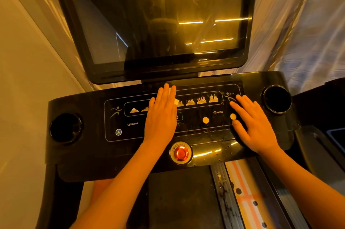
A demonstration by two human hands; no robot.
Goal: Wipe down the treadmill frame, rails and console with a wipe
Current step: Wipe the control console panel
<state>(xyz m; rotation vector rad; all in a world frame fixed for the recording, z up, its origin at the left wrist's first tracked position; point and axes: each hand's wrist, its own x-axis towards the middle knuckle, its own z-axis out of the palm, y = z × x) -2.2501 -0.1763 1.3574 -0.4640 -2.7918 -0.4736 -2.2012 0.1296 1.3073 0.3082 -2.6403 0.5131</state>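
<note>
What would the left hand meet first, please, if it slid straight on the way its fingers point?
Probably the black lower frame of the dark screen, past the back edge of the glossy black console. The left hand lies flat on a white wipe, fingers aimed there; depth is unclear.

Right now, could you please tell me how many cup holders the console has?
2: the left cup holder at the left end of the console, the right cup holder at its right end. None seems hidden.
</note>
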